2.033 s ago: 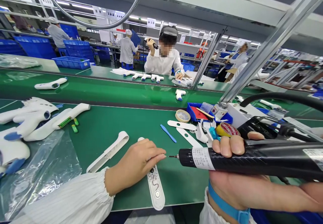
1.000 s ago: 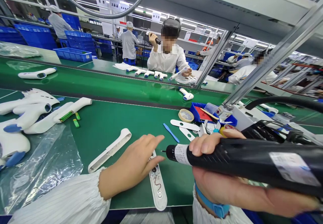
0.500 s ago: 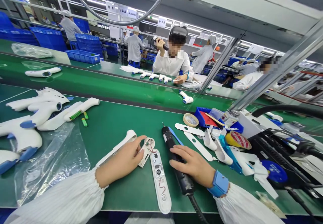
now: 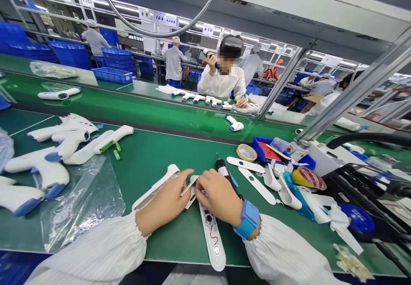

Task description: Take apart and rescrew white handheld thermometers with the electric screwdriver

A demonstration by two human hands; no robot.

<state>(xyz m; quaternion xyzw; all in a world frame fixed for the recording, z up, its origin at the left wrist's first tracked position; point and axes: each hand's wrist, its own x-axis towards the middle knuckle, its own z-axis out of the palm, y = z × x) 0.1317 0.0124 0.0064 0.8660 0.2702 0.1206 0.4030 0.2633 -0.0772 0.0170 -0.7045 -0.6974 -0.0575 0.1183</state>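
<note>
My left hand (image 4: 165,201) pinches a small white plastic housing piece (image 4: 190,201) between thumb and fingers. At the same piece, my right hand (image 4: 220,195) is closed, its curled fingertips pressing on the upper end and hiding most of it. Under the right hand runs a long white housing half (image 4: 218,257) with a circuit board and red wires; its top is covered. Beyond the knuckles lies a black electric screwdriver (image 4: 222,168), partly hidden, its bit pointing away. A white curved shell (image 4: 157,186) rests alongside my left hand.
White-and-blue thermometer guns (image 4: 48,165) lie at left by a clear plastic bag (image 4: 86,203) and green batteries (image 4: 117,154). At right are white strips (image 4: 257,186), a tape roll (image 4: 246,152) and a blue tray (image 4: 311,161). Across the green conveyor (image 4: 144,113) sits a co-worker (image 4: 221,81).
My right hand has let go of the screwdriver, leaving it on the table, and moved left onto the small white housing piece. My left hand still holds that piece. The view has shifted slightly.
</note>
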